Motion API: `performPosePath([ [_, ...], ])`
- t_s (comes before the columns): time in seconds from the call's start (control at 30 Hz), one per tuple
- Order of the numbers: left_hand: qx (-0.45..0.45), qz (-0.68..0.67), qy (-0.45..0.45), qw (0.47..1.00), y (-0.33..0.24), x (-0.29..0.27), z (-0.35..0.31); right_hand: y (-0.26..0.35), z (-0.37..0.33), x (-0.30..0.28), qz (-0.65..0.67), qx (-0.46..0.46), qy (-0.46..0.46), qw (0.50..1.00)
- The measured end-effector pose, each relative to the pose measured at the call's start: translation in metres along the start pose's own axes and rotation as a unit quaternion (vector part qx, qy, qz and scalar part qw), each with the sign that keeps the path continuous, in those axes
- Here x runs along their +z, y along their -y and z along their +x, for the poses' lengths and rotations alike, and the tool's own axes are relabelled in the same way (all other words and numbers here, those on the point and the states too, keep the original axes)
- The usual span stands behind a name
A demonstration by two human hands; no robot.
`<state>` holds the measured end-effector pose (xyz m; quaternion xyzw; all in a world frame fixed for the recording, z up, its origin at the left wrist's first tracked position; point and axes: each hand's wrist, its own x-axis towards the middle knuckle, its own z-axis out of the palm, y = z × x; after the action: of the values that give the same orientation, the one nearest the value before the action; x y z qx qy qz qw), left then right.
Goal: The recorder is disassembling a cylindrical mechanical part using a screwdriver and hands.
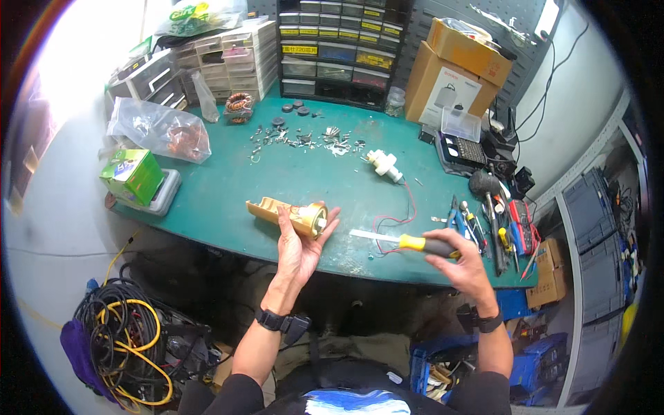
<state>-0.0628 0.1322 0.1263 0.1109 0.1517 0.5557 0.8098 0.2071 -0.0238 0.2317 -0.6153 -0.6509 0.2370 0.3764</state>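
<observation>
Here the left grip (299, 250) is cradling the gold casing (304, 220) above the counter's (290, 181) near edge, apparently steadying it while leaving the round end exposed. Over on the right, the right grip (465, 261) is wrapping round the yellow-and-black tool (413, 242), probably keeping its pale blade pointing casingward, the two well apart. Palm and fingers are hiding the casing's underside; the blade's tip is washing out, its exact shape escaping us.
</observation>
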Motion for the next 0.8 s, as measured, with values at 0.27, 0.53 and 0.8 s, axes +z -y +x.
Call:
performPosePath([
  [0.27,0.017,0.05,0.024,0.998,0.0,0.009,-0.005,-0.08,0.033,-0.043,-0.098,0.0,-0.119,0.988],
  [0.53,0.014,0.037,0.035,0.999,0.002,0.008,-0.003,-0.081,0.044,-0.016,-0.361,-0.128,-0.048,0.922],
  [0.8,0.004,0.01,0.049,0.999,0.0,0.001,-0.001,0.009,0.085,0.033,-0.135,-0.234,0.05,0.962],
])
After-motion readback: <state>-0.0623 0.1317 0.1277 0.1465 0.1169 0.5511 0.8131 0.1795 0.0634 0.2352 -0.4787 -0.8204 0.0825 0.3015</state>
